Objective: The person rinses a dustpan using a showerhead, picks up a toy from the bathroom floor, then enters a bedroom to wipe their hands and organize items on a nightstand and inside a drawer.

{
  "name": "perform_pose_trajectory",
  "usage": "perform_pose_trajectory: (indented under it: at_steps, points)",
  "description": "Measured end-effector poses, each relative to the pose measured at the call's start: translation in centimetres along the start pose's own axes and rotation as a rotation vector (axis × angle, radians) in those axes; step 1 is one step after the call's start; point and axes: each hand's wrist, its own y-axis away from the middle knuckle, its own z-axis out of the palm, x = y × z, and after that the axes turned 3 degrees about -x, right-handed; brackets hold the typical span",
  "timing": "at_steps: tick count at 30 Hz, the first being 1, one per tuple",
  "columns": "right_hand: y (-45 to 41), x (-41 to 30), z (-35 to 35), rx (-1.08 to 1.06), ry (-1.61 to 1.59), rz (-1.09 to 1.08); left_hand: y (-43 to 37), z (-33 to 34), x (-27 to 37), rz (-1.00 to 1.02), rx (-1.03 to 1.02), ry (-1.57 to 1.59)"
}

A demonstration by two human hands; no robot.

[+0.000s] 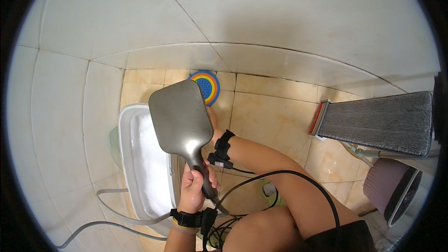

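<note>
My left hand (pixel 192 189) grips the dark handle of a grey, square-headed hand shower (pixel 180 119). The smooth back of the shower head faces up at me, so its spray face is hidden. Behind the head, my right hand (pixel 212 119) shows only in part near the wrist, and its fingers are out of sight. Under and left of the shower head stands a white plastic basin (pixel 131 154) with white suds (pixel 150 178) inside. A round drain mat (pixel 211 89) with blue, yellow and orange rings lies on the tiles, partly covered by the shower head.
A flat mop with a grey pad (pixel 378 122) juts in from the right, above a lined purple waste bin (pixel 385 185). Grey hose (pixel 115 210) loops at lower left. Black cables (pixel 294 172) cross my right arm and bunch near my knee. Tiled walls (pixel 105 112) stand close.
</note>
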Motion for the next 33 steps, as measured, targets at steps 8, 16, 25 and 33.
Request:
perform_pose_trajectory:
  at_steps: [8,16,25,33]
  points:
    - [3.9,-9.0,-3.2,-0.012,0.804,-0.450,1.6,0.1,0.9,0.232,0.246,-0.064]
    - [-0.8,-13.3,-7.5,-0.061,0.929,-0.634,3.5,-1.2,1.5,0.383,0.455,0.009]
    - [-6.5,-13.5,-4.4,-0.557,0.962,-0.321,4.3,-3.2,-0.2,0.319,0.552,0.108]
    - [-9.0,-12.6,-2.1,-0.393,1.518,-0.388,3.9,-5.1,-1.2,0.294,0.619,0.148]
